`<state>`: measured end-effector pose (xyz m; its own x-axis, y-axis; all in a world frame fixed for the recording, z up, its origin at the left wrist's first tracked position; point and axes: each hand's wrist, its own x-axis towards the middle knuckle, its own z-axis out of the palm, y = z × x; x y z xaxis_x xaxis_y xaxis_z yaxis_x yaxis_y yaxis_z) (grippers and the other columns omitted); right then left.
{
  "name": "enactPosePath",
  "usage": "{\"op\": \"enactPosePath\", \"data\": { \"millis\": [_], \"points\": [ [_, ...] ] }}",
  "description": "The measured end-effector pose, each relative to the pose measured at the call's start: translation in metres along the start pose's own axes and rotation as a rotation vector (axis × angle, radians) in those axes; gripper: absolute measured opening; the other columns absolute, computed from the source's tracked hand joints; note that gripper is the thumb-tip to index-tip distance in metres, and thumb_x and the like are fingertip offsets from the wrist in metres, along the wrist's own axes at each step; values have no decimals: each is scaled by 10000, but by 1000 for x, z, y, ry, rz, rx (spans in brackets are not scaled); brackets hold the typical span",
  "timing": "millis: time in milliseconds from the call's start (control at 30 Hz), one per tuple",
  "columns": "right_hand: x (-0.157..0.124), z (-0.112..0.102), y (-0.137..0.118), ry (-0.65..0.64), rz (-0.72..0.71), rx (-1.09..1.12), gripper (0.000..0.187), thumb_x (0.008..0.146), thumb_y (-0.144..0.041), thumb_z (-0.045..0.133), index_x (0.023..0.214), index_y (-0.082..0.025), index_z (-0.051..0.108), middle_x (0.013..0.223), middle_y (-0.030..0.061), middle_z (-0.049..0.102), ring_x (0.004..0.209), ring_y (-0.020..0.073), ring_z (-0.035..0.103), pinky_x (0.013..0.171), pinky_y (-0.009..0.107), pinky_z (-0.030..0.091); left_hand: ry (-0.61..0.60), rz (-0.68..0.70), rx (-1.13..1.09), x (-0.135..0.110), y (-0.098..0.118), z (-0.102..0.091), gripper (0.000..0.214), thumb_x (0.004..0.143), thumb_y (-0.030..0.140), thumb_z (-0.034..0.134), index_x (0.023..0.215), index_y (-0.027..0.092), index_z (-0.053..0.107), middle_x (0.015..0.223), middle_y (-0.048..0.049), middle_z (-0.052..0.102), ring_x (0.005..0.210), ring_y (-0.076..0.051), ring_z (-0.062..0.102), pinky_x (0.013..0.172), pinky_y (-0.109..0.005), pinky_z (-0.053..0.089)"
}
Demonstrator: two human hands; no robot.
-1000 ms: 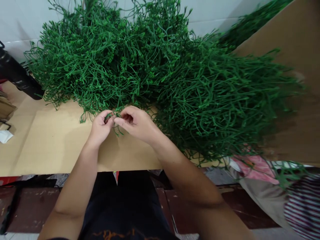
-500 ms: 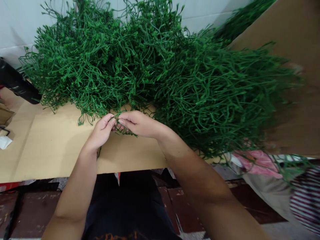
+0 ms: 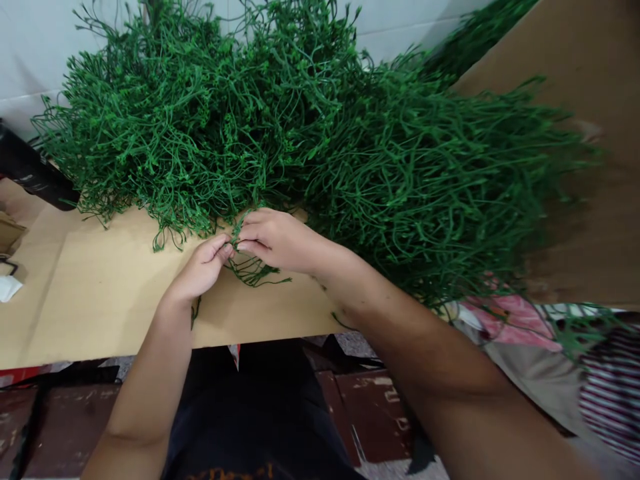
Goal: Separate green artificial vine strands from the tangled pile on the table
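Observation:
Between my two hands is a small bunch of green artificial stems (image 3: 255,272), its thin ends fanning out below the fingers over the cardboard. My left hand (image 3: 207,261) pinches the bunch with thumb and fingers from the left. From the right, my right hand (image 3: 267,235) grips the same stems with bent fingers, its fingertips almost touching the left thumb. Just beyond the hands lies a big heap of green artificial stems (image 3: 210,127) with tiny budded tips. A second mass of longer green stems (image 3: 425,180) spreads to the right.
A cardboard sheet (image 3: 110,287) covers the table. At left lie a black cylindrical object (image 3: 35,170) and a white scrap (image 3: 9,288). An upright cardboard panel (image 3: 575,200) stands at right. Below it are a pink cloth (image 3: 515,323) and a striped sleeve (image 3: 610,400). A tiled wall (image 3: 415,27) is behind.
My right hand has lifted slightly and its fingers have shifted on the bunch. More stem ends now hang out below the hands. The left hand has hardly moved.

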<state>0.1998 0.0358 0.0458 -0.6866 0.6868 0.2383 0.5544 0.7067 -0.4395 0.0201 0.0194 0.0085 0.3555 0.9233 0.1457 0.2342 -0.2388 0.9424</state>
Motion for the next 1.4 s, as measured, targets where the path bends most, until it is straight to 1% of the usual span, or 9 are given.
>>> {"op": "enactPosePath", "data": {
  "millis": [133,233,367,500,667,900,1100,1300,1400],
  "points": [
    [-2,-6,-2,-10,6,87,199,841,-195,442,694,-135,560,800,53,488,742,127,429,713,286,351,-1,-19,-69,0,2,-1,325,761,487,579,659,183,529,649,8,460,639,-125,428,613,-253,381],
    [-2,2,-3,18,-7,520,238,859,-267,416,706,-143,550,720,27,499,697,103,450,689,261,369,6,-23,-186,-2,3,-2,361,738,534,592,662,184,544,646,9,459,633,-119,421,615,-251,384],
    [-1,23,-9,57,150,1223,305,761,-446,559,711,-155,486,649,-14,486,531,52,376,504,204,288,-5,-54,-393,-7,8,-2,365,680,543,653,659,194,549,613,15,434,590,-109,406,599,-262,394],
    [2,34,-21,156,208,1520,413,609,-481,699,646,-156,447,599,-44,409,486,27,332,457,189,231,35,-80,-455,-9,7,-2,413,617,599,668,678,208,548,600,9,410,563,-113,405,570,-283,414],
    [8,37,-25,220,175,1536,451,604,-512,690,606,-170,397,610,-33,355,498,41,316,443,203,238,111,-40,-426,-9,9,1,437,637,632,607,649,216,478,619,-7,389,578,-126,412,567,-306,417],
    [10,23,-8,555,168,1315,423,814,-547,442,659,-199,257,653,-18,285,580,85,356,500,222,330,110,51,-561,-4,24,5,472,661,561,605,552,209,310,509,34,270,500,-105,309,543,-298,372],
    [0,15,-14,220,282,1267,356,778,-508,547,753,-162,464,618,-43,367,463,31,270,429,196,191,195,60,-207,3,7,3,293,758,473,592,696,194,532,614,22,438,579,-105,385,563,-253,332],
    [8,32,-23,319,454,944,306,692,-341,671,784,-158,443,635,-58,400,554,45,334,513,198,278,262,104,-134,6,3,5,326,725,501,622,684,187,544,621,26,450,610,-107,412,575,-234,352],
    [6,34,-20,251,366,822,199,748,-285,605,740,-145,464,670,-32,434,629,66,380,585,216,317,237,107,-207,8,3,4,361,698,530,639,683,179,556,631,29,476,610,-96,428,582,-219,369]
  ]
}}
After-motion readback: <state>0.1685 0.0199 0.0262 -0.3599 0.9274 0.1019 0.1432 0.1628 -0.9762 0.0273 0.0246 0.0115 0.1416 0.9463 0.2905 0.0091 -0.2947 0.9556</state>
